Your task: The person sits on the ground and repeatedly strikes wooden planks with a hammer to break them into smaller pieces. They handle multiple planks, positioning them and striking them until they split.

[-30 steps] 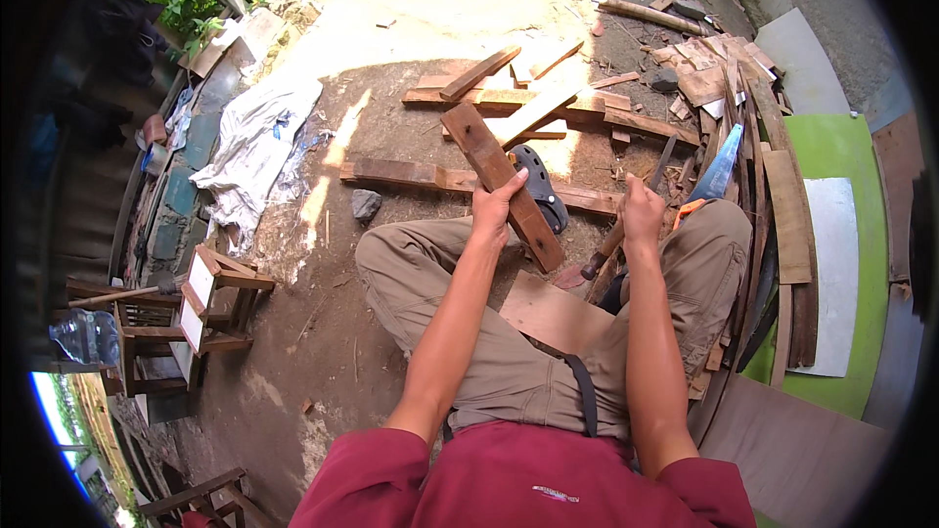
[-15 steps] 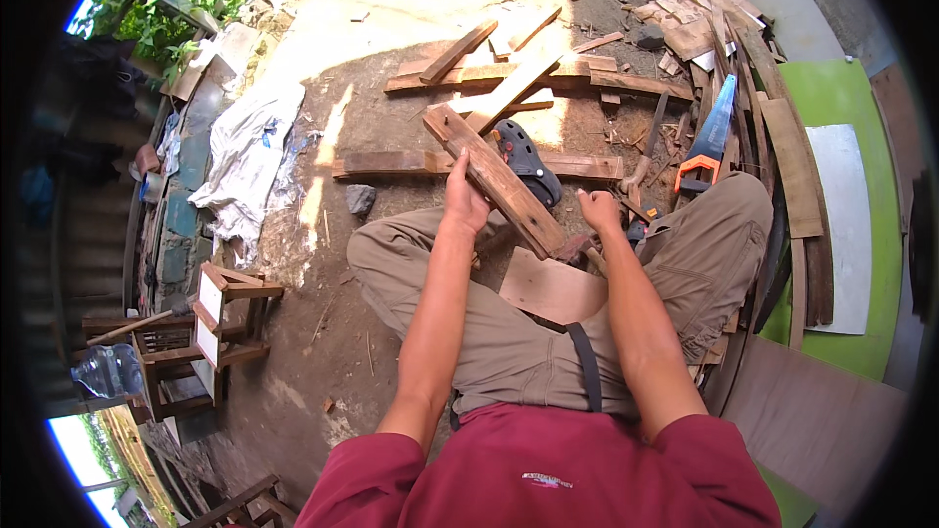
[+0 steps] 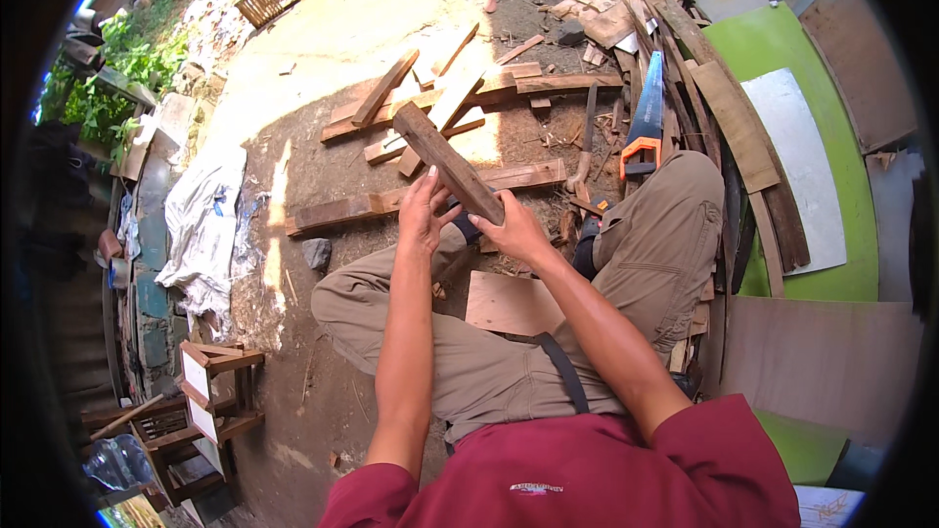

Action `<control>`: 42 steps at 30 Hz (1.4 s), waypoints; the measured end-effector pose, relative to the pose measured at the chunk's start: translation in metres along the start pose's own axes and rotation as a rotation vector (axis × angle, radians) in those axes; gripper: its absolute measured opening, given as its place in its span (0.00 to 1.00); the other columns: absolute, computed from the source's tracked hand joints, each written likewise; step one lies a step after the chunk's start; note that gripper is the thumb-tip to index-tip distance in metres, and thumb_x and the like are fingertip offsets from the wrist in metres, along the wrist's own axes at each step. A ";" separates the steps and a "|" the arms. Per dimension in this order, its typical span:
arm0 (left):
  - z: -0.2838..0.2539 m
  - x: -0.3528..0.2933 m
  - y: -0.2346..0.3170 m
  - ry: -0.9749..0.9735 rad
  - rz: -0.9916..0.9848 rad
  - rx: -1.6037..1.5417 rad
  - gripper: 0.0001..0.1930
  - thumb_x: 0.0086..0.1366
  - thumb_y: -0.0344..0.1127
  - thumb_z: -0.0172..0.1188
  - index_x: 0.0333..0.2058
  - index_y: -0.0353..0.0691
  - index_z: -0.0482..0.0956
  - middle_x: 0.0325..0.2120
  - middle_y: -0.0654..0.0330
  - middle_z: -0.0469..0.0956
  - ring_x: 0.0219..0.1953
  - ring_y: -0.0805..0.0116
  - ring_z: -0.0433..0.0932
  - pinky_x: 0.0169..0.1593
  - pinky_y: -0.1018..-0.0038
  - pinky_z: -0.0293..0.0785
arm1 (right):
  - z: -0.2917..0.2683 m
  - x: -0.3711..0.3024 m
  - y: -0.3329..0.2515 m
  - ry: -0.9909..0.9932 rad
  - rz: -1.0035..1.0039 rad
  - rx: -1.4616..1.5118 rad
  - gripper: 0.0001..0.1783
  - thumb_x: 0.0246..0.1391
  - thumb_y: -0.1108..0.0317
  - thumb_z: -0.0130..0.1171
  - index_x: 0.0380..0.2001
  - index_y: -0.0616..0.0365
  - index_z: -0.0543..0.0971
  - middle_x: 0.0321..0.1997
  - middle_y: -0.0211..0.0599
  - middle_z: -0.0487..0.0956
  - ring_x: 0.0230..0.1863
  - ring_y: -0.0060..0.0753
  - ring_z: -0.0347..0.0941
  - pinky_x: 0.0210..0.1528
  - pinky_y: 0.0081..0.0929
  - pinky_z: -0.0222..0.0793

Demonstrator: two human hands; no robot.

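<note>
A short, thick wooden block (image 3: pixel 447 164) is held up at a slant in front of my lap. My right hand (image 3: pixel 514 228) grips its near end, thumb along the side. Beside the block's left edge is my left hand (image 3: pixel 421 215), its fingers spread and the fingertips at or against the wood. Between my legs lies a pale, flat piece of plywood (image 3: pixel 513 303). A handsaw (image 3: pixel 646 117) with a blue blade and an orange handle leans near my right knee. Left of it a long tool (image 3: pixel 585 142) with a dark blade and wooden handle lies on the ground.
Long planks and offcuts (image 3: pixel 533 176) lie across the ground ahead. Scrap wood and leaning boards, with a green panel (image 3: pixel 851 235), line the right side. At left are a white cloth (image 3: pixel 205 225), a small wooden frame (image 3: pixel 210 401), a clear plastic bottle (image 3: pixel 117 462) and a grey stone (image 3: pixel 316 253).
My right hand, closed and apart from the block before, now grips its near end. My left hand's hold has loosened into spread fingers. The block has turned, and the view has shifted right.
</note>
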State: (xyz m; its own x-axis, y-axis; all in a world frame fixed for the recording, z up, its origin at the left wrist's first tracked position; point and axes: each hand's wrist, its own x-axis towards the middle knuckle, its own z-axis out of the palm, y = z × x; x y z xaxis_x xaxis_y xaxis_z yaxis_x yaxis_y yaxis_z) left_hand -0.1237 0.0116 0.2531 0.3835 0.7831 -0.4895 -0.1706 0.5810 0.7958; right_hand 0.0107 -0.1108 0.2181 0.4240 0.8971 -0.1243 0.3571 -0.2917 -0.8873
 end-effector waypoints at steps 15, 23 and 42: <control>-0.046 0.017 -0.075 0.092 -0.092 -0.114 0.16 0.71 0.46 0.58 0.48 0.40 0.77 0.41 0.59 0.80 0.44 0.63 0.78 0.48 0.59 0.76 | -0.080 0.040 0.049 0.297 0.741 0.809 0.29 0.49 0.68 0.62 0.52 0.77 0.72 0.45 0.51 0.80 0.40 0.45 0.80 0.36 0.40 0.77; -0.030 0.013 -0.103 0.016 -0.153 -0.071 0.18 0.71 0.48 0.57 0.49 0.41 0.76 0.42 0.60 0.78 0.45 0.64 0.77 0.48 0.61 0.75 | -0.374 0.158 0.033 0.890 0.414 0.491 0.27 0.57 0.58 0.62 0.51 0.71 0.72 0.48 0.52 0.77 0.42 0.48 0.80 0.36 0.46 0.83; 0.183 -0.052 0.010 -0.448 0.183 -0.154 0.11 0.73 0.43 0.55 0.45 0.43 0.76 0.35 0.65 0.75 0.39 0.71 0.75 0.47 0.69 0.72 | -0.388 -0.099 0.238 0.619 0.936 0.243 0.29 0.64 0.54 0.57 0.55 0.71 0.74 0.58 0.58 0.76 0.54 0.53 0.79 0.53 0.50 0.77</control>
State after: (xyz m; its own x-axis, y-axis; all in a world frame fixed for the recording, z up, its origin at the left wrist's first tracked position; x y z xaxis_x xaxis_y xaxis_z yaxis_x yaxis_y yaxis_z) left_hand 0.0205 -0.0636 0.3519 0.6811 0.7224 -0.1192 -0.3904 0.4961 0.7756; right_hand 0.3766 -0.3976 0.1913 0.7992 0.0258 -0.6005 -0.4554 -0.6260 -0.6330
